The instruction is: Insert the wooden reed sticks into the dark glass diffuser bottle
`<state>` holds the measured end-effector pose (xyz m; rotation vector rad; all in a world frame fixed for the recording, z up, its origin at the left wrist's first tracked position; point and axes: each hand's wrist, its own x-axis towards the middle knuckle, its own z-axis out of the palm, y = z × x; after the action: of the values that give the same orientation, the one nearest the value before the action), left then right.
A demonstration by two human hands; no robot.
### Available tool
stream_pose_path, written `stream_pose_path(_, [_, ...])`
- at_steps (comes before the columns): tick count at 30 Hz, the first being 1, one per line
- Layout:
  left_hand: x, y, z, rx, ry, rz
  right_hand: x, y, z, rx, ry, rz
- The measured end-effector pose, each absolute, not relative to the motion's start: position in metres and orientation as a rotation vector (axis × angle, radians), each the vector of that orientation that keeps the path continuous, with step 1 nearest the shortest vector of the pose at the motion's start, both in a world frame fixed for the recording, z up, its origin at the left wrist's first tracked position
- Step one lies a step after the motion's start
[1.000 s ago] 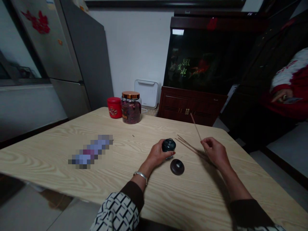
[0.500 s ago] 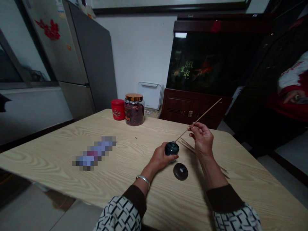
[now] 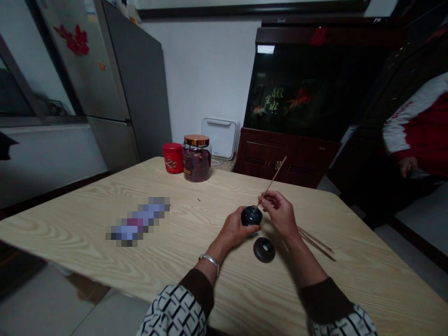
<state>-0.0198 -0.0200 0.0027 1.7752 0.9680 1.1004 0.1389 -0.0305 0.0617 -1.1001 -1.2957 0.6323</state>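
Note:
My left hand is wrapped round a small dark round pot standing on the wooden table. My right hand pinches a thin wooden stick, which slants up to the right with its lower end at the top of the pot. A dark round lid with a hole lies on the table just in front of the pot. Several more thin sticks lie on the table to the right of my right wrist.
A red tin and a glass jar with a copper lid stand at the table's far edge. A blurred-out flat object lies to the left. A fridge, a fish tank on a dark cabinet, and another person stand beyond.
My right hand lifted one stick off the pile, swung it over to the pot, and lowered its end to the pot's top. My left hand stayed on the pot.

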Motion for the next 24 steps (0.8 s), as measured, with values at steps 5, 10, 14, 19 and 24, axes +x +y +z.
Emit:
stream_pose_path(5, [-0.02, -0.022, 0.006, 1.735, 0.95, 1.098, 0.206, -0.035, 0.053, -1.455, -1.278, 0.342])
stream_pose_path(10, [-0.019, -0.022, 0.004, 1.744, 0.945, 1.098, 0.253, -0.05, 0.036, -2.157, -1.631, 0.075])
stream_pose_path(14, [-0.019, -0.021, 0.003, 1.765, 0.959, 1.098, 0.245, -0.055, 0.031, -2.336, -1.746, 0.064])
stream_pose_path(19, [-0.018, -0.022, 0.004, 1.759, 0.953, 1.091, 0.238, -0.05, 0.03, -2.412, -1.792, 0.033])
stream_pose_path(24, [-0.019, -0.022, 0.003, 1.757, 0.931, 1.103, 0.238, -0.05, 0.028, -2.39, -1.811, 0.028])
